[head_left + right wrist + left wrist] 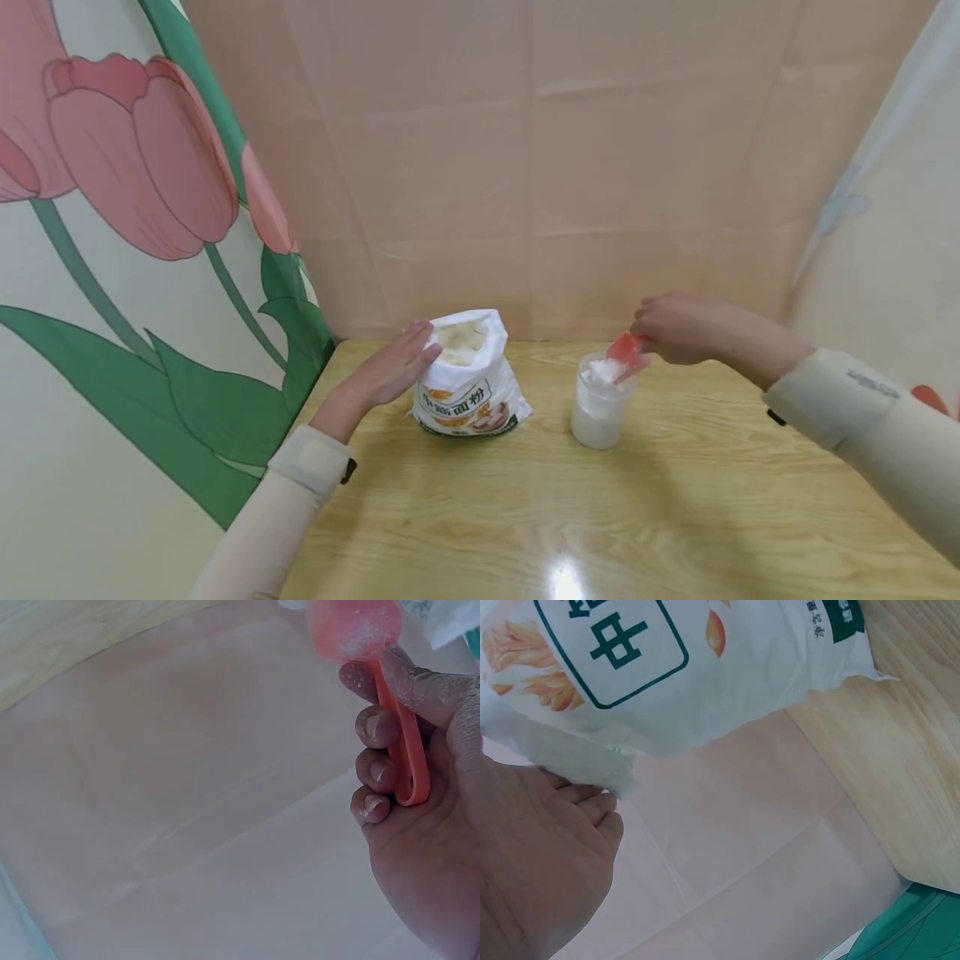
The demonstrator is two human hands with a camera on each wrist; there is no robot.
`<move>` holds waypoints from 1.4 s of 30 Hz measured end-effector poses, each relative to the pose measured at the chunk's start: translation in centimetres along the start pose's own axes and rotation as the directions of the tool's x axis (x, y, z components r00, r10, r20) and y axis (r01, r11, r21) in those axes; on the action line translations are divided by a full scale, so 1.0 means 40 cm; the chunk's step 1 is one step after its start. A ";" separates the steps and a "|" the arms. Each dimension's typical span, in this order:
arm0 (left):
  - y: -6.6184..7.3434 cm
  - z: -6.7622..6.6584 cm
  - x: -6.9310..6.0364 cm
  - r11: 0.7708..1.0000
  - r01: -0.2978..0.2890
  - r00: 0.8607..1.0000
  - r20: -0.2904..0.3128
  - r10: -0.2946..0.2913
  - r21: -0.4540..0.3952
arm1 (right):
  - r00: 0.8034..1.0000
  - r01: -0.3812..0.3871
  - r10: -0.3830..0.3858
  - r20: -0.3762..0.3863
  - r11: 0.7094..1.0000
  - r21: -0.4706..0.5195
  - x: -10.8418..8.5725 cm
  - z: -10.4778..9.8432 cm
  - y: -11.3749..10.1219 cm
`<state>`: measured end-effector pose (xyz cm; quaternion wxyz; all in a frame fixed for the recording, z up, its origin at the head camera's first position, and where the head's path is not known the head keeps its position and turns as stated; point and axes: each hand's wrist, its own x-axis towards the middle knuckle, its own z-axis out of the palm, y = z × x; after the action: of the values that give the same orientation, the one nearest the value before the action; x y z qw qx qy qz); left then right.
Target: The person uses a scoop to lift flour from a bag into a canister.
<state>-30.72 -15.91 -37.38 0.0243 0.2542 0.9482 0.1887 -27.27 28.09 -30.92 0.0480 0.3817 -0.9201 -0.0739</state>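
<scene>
A white bag of flour (459, 392) stands upright with its top folded outward and pale powder visible inside. My left hand (393, 364) rests against the left side of its rim, fingers fairly straight in the head view; in the left wrist view its fingertips are partly hidden by the bag's folded edge. To the right stands a clear plastic jar (597, 417) with white powder in it. My right hand (678, 327) grips the handle of a red scoop (403, 742), whose bowl tilts over the jar's mouth with white flour at it. White dust marks the right fingers.
Both containers stand on a wood-grain table (480, 517). A creased pinkish-beige sheet (540, 167) rises behind its back edge. On the left, a wall with painted tulips (142, 158) borders the table; a pale wall (892, 250) is at the right.
</scene>
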 end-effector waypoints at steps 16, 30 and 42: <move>0.006 -0.010 0.004 1.000 0.009 1.000 0.002 -0.009 -0.002 | 0.999 0.042 -0.035 0.037 0.976 -0.212 0.012 -0.040 -0.021; 0.008 -0.008 0.001 1.000 0.000 1.000 -0.016 0.000 -0.008 | 0.993 -0.037 0.045 -0.111 0.997 0.071 -0.054 -0.001 0.027; 0.002 0.011 -0.002 0.999 0.011 0.999 -0.030 -0.012 -0.031 | 0.929 -0.122 0.170 -0.328 0.979 0.162 -0.140 0.124 0.024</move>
<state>-30.56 -15.73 -37.74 0.0148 0.2456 0.9469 0.2068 -24.71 33.23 -35.82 0.1851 0.3214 -0.9267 0.0609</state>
